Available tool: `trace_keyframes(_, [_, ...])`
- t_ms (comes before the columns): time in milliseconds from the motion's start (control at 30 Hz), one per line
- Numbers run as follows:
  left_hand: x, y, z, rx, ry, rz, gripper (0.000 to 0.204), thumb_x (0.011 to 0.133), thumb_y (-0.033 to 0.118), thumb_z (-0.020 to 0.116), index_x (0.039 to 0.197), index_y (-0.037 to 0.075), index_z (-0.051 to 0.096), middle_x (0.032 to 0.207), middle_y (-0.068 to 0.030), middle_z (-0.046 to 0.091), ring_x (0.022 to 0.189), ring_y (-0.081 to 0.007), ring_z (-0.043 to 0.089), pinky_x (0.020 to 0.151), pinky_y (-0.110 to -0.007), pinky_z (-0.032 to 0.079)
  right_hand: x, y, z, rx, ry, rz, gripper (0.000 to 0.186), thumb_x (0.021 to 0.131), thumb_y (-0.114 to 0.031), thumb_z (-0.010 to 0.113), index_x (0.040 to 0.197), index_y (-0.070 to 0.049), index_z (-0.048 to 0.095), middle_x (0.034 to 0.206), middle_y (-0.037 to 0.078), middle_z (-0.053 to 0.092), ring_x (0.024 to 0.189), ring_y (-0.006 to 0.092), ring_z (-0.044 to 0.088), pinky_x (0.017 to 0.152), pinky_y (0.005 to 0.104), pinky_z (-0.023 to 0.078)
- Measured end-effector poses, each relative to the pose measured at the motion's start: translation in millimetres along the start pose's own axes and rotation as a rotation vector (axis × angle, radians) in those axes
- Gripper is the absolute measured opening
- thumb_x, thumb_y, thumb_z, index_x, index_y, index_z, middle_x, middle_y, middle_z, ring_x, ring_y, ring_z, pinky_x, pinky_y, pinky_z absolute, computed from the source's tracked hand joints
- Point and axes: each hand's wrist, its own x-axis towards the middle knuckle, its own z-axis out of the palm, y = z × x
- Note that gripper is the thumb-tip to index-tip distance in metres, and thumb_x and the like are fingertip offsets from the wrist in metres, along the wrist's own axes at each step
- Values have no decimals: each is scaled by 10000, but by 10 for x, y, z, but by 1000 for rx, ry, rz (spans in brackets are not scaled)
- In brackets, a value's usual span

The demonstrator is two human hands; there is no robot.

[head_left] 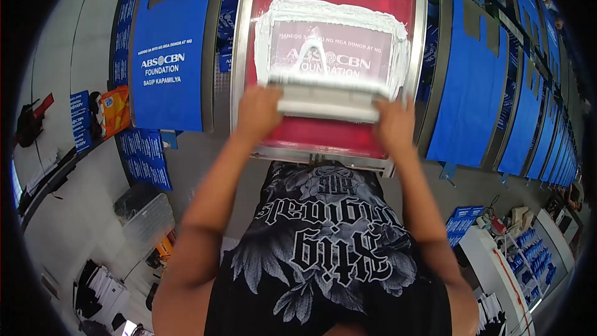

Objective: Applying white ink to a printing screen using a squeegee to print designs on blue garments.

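Note:
A screen-printing frame [241,37] with red coating and a metal border lies in front of me at the top centre. Thick white ink [329,14] lines the sides of a pale, lettered stencil area [360,43]. Across that area's lower edge runs a long pale squeegee [326,101]. My left hand [258,112] grips its left end and my right hand [395,121] grips its right end, fingers closed on it. The blade's contact with the screen is mostly hidden under its body. My forearms rise from either side of my dark, patterned shirt.
Printed blue fabric pieces on grey boards [171,18] flank the frame, with a row [466,81] receding right. An orange package [114,112] sits at the left. Below are a translucent bin [147,224], stacked dark-and-white material [99,292] and, lower right, a white shelf [522,261] holding blue items.

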Motion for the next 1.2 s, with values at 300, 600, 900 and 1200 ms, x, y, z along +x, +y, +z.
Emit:
trace_keyframes(300, [834, -83, -404, 91, -269, -116, 298, 697, 265, 735, 956, 125, 689, 887, -148, 661, 855, -311, 631, 763, -414, 489, 839, 202, -428, -122, -298, 64, 432, 645, -77, 605, 1066, -157, 656, 910, 106, 674, 894, 245, 639, 1009, 483, 312])
trace_keyframes(600, [942, -211, -158, 137, -47, 56, 331, 580, 159, 716, 906, 108, 694, 693, -169, 629, 702, -340, 615, 683, -423, 487, 916, 282, -120, -182, -133, 54, 332, 671, -77, 561, 975, -152, 672, 796, 108, 668, 815, 253, 642, 1001, 514, 312])
trace_keyframes(900, [147, 37, -376, 43, -283, -68, 341, 616, 95, 736, 955, 97, 695, 868, -138, 655, 871, -323, 584, 838, -419, 424, 253, -153, -594, -56, -260, 27, 324, 647, -38, 567, 943, -118, 673, 817, 105, 677, 820, 274, 637, 988, 514, 323])
trace_keyframes(1200, [1251, -140, -325, 16, -161, -97, 381, 640, 296, 776, 961, 112, 688, 780, -186, 644, 783, -346, 627, 714, -426, 493, 1213, 384, -250, -132, -212, 84, 336, 689, -138, 605, 1016, -175, 669, 873, 86, 683, 873, 235, 649, 932, 486, 380])
